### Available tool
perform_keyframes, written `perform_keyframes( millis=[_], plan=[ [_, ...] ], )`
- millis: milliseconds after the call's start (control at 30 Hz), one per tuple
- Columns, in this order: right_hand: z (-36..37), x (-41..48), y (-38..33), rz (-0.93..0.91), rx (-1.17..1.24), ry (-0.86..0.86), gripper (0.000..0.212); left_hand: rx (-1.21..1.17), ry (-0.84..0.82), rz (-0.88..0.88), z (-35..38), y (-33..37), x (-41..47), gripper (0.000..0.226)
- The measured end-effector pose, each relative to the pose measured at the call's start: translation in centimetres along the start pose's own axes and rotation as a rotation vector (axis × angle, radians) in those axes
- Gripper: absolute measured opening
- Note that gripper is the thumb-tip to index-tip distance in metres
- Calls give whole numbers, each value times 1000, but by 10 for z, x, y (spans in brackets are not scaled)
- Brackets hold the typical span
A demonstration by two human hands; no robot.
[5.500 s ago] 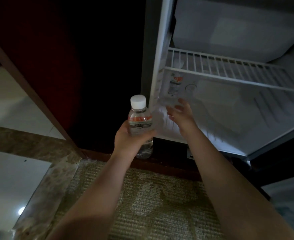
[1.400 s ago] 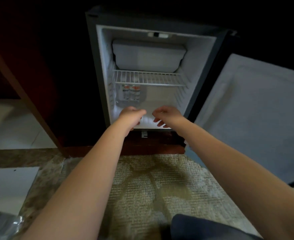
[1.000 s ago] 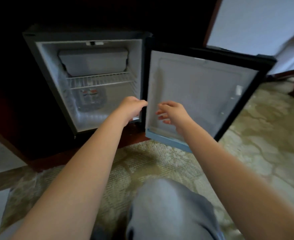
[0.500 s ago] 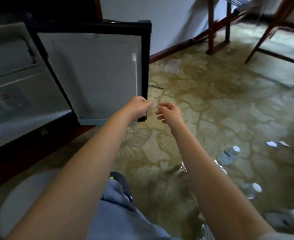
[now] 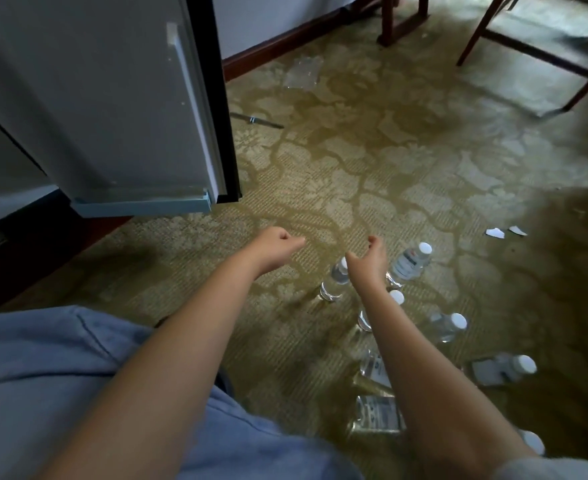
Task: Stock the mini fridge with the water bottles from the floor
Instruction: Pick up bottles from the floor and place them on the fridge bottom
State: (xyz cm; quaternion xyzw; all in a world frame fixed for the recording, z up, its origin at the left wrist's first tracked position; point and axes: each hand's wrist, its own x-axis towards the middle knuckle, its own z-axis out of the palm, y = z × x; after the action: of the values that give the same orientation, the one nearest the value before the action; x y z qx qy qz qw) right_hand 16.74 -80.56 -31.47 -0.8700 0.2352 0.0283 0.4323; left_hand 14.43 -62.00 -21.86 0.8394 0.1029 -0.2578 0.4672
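- I am seeing the right hand reaching out over the carpet with the fingers half curled and nothing inside them; it is hovering just above the bottles.
- The left hand is loosely curled into a soft fist, also carrying nothing, and it is staying apart from every bottle.
- The water bottles are standing and lying on the patterned carpet, most of them near the right forearm; some are partly hidden behind this arm, so I am not counting them.
- One bottle is standing just beside the right wrist, its white cap pointing up.
- The open fridge door is showing at the upper left, well apart from the bottles.
- My view is also catching blue cloth at the bottom left and dark wooden chair legs at the top right.
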Motion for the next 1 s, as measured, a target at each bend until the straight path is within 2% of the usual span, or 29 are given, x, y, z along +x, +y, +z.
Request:
perform_keyframes(
  millis=[100, 167, 267, 400, 533, 633, 800, 900, 1000],
  plan=[
    [15, 6, 17, 64, -68, -105, 76, 3, 25, -9, -3, -13, 3, 25],
    [24, 12, 24, 109, -102, -209, 77, -7, 54, -26, -4, -23, 2, 31],
    [34, 18, 28, 85, -203, -284, 59, -24, 107, -81, -4, -49, -1, 26],
    [42, 16, 37, 19, -298, -236, 35, -36, 172, -144, -9, -70, 1, 25],
    [43, 12, 39, -100, -377, -204, 31, -20, 168, -129, -8, -70, 1, 44],
    [43, 3, 29, -81, -88, -177, 35, 12, 133, -132, -3, -68, 0, 63],
    [42, -19, -7, -154, 347, -218, 23, 96, 78, -133, 3, -63, -5, 85],
    [32, -30, -39, -154, 566, -342, 22, 47, 34, -135, 0, -61, -9, 91],
    [21, -39, -67, -184, 615, -515, 20, -90, -44, -130, -4, -57, -13, 89]
  ],
)
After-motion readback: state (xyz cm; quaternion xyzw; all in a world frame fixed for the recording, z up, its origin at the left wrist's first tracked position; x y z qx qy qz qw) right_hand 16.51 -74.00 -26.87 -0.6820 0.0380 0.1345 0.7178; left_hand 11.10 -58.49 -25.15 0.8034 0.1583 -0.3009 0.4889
